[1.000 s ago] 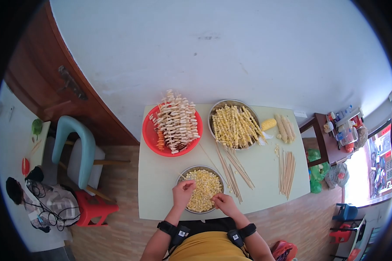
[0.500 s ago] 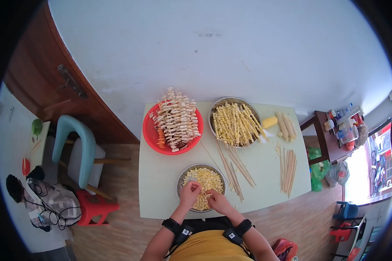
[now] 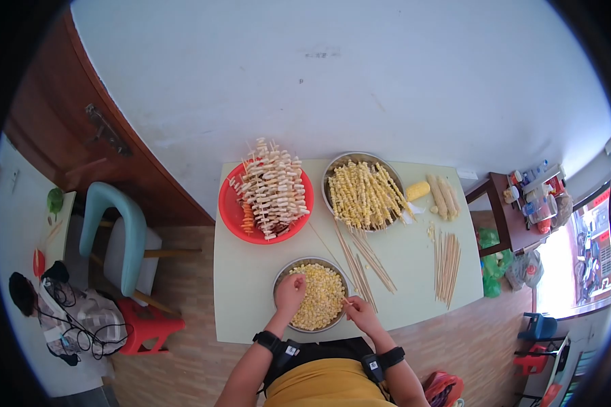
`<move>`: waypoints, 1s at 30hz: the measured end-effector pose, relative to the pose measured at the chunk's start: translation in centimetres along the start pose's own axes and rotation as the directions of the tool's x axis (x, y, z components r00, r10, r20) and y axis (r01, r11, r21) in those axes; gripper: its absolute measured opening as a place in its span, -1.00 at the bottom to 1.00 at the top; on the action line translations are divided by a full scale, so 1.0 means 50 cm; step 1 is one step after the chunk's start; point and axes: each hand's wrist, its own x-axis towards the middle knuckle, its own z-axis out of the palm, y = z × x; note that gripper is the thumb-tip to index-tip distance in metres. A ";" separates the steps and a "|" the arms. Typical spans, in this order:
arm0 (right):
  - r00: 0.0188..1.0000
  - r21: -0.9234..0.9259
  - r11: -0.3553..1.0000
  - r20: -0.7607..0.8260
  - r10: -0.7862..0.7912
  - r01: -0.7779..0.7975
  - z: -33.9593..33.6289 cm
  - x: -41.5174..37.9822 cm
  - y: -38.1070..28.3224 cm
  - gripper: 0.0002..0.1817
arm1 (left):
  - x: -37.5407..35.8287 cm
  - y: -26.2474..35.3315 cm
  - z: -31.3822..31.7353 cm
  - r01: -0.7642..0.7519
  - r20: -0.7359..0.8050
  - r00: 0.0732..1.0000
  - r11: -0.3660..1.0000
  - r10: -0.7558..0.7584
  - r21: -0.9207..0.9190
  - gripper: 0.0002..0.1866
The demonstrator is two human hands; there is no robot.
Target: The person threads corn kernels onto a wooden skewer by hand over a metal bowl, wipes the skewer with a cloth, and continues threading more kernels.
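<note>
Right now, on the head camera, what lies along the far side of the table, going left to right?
Red bowl piled with white skewers → metal bowl of corn skewers → yellow corn piece → stripped corn cobs.

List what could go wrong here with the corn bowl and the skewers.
The corn bowl sits close to the table's near edge, so a nudge from the left hand might tip it off. The right hand pinches something thin, probably a skewer; its point could prick a finger. The loose skewers beside it may roll.
</note>
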 end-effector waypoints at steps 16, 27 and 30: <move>0.997 -0.271 0.962 0.066 -0.025 0.042 0.006 -0.009 -0.048 -0.72 | 0.011 -0.030 -0.004 0.446 0.310 0.891 0.768 -0.332 -0.460 -0.80; 0.978 -0.396 0.895 0.116 -0.173 0.206 0.030 -0.004 -0.089 -0.68 | -0.012 -0.020 -0.032 0.323 0.164 0.946 0.788 -0.278 -0.525 -0.74; 0.986 -0.434 0.888 0.123 -0.110 0.153 0.028 -0.005 -0.095 -0.68 | -0.015 -0.008 -0.030 0.281 0.100 0.959 0.833 -0.266 -0.477 -0.74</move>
